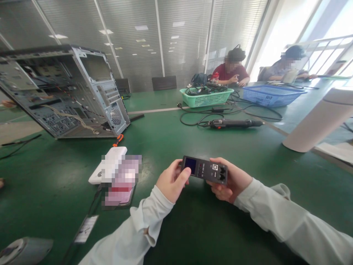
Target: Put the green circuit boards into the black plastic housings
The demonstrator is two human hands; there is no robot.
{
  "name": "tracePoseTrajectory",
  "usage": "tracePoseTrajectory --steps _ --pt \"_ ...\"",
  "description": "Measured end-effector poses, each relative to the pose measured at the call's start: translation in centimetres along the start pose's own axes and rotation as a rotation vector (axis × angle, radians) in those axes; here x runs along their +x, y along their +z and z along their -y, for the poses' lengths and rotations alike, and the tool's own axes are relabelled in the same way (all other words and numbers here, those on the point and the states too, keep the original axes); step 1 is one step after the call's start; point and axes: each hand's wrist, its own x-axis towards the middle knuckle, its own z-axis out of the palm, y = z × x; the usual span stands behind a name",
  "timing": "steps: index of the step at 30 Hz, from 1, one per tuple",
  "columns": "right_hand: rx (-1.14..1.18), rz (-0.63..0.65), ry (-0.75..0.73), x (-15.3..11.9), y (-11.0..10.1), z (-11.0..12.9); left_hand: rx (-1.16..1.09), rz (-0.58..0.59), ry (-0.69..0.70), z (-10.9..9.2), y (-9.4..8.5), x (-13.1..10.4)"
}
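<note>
A small black handheld electronic device [204,171] with a dark screen and several ports in its face is held level above the green table. My left hand [173,179] grips its left end, the thumb lying over the lower part of the screen. Around the opposite end, beside the ports, the fingers of my right hand [231,180] are closed; some are hidden under the device. To the left of my left hand lie a white power bank [96,172] and a pinkish, blurred-out flat item [125,198].
An opened computer case [91,88] stands at left, with an orange-handled tool [118,140] by it. Farther back are a black electric screwdriver [234,123], a green basket [206,98] of cables and a blue basket [271,96]. A pale bottle [317,121] stands right. Two people sit beyond.
</note>
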Motion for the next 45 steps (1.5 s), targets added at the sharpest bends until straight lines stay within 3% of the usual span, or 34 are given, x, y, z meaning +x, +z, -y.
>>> tracePoseTrajectory --steps 2,4,7,11,15,20,24,27,31,38,42,45 --pt "0.031 0.105 0.028 -0.1 0.1 -0.2 -0.033 -0.041 -0.012 0.3 0.1 0.1" --pt "0.042 0.124 0.041 -0.1 0.2 -0.3 -0.102 -0.085 -0.05 0.7 0.1 0.4" --pt "0.073 0.05 0.01 -0.2 0.4 -0.3 -0.161 -0.119 -0.09 0.8 0.3 0.6" --pt "0.145 -0.069 -0.159 -0.4 0.5 0.1 -0.194 -0.15 -0.044 0.7 0.5 0.5" --pt "0.191 -0.075 -0.341 0.3 -0.1 -0.3 -0.129 -0.095 0.044 0.9 0.7 0.2" --pt "0.104 -0.029 -0.418 1.2 -0.9 -1.4 0.102 0.054 0.17 0.6 0.4 -0.4" --pt "-0.012 -0.082 -0.585 1.0 -0.7 -1.4 0.024 0.095 0.187 0.0 0.2 -0.7" --pt "-0.076 -0.147 -0.714 0.8 -0.6 -1.3 -0.086 0.042 0.13 -0.1 0.4 -0.5" --pt "-0.118 -0.222 -0.735 1.2 -0.8 -1.4 -0.152 -0.055 0.028 0.2 0.6 -0.1" --pt "-0.139 -0.184 -0.865 2.0 -1.6 -1.3 -0.244 -0.01 -0.1 0.0 0.6 0.0" --pt "-0.128 -0.147 -0.818 2.0 -1.9 -1.1 -0.233 0.0 -0.128 -0.1 0.7 0.0" --pt "-0.119 -0.191 -0.841 1.8 -1.5 -1.2 -0.22 0.003 -0.132 0.1 0.8 0.1"
